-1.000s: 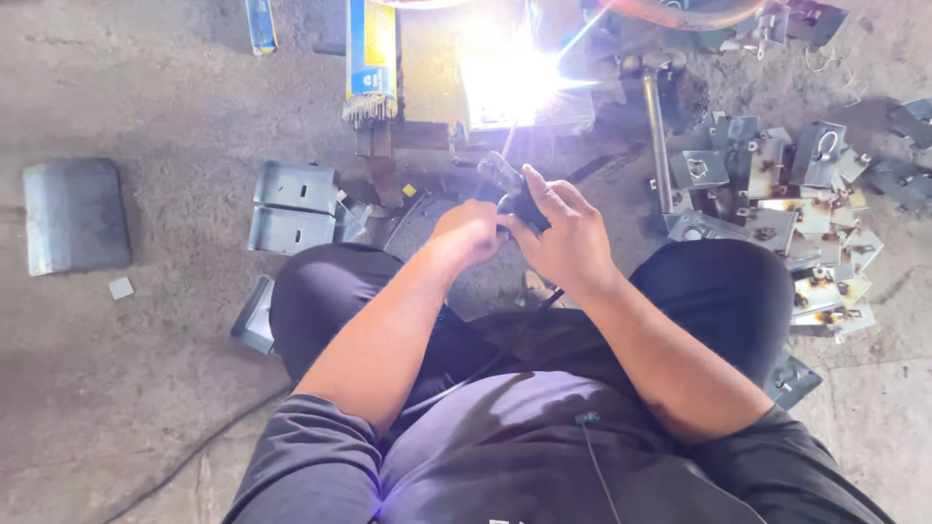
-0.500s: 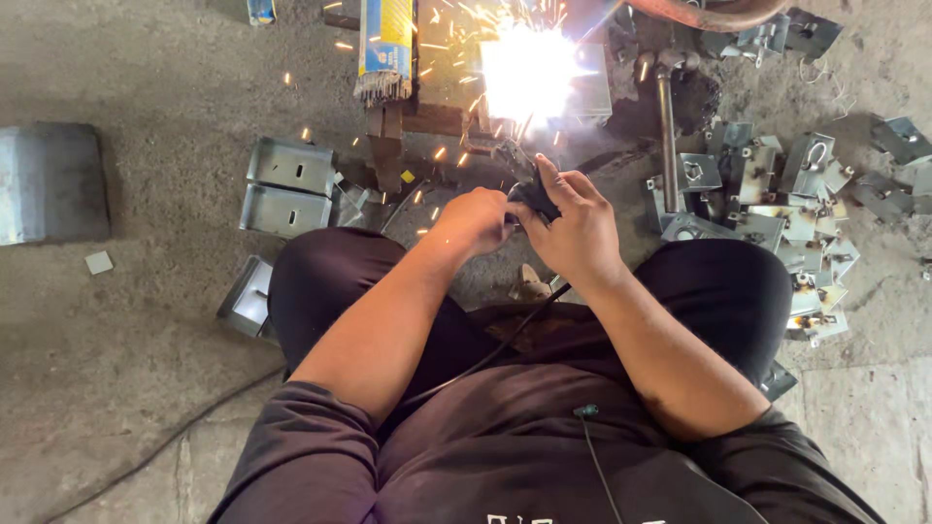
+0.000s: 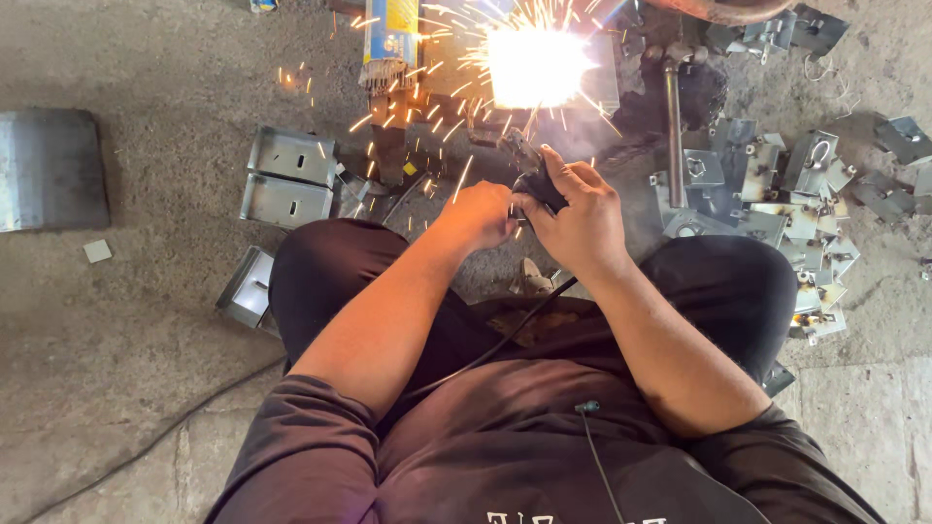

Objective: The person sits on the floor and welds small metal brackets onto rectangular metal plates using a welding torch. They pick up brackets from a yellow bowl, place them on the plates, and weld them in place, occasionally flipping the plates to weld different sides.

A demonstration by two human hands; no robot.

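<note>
Electrode holder [image 3: 532,180] gripped by both hands, right hand [image 3: 581,221] and left hand [image 3: 481,215] closed round it; I note sparks [image 3: 539,63] now spray wider at top centre: arc running harder

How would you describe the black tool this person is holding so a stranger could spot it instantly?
Start at the bright welding flash at top centre. Just below it, the right hand and left hand meet around the black welding holder. It alone trails a black cable across the lap.

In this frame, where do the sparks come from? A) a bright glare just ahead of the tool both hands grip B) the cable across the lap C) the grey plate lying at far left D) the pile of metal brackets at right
A: the sparks fan out from the white glare just beyond the dark tool gripped by the left hand and right hand.
</note>
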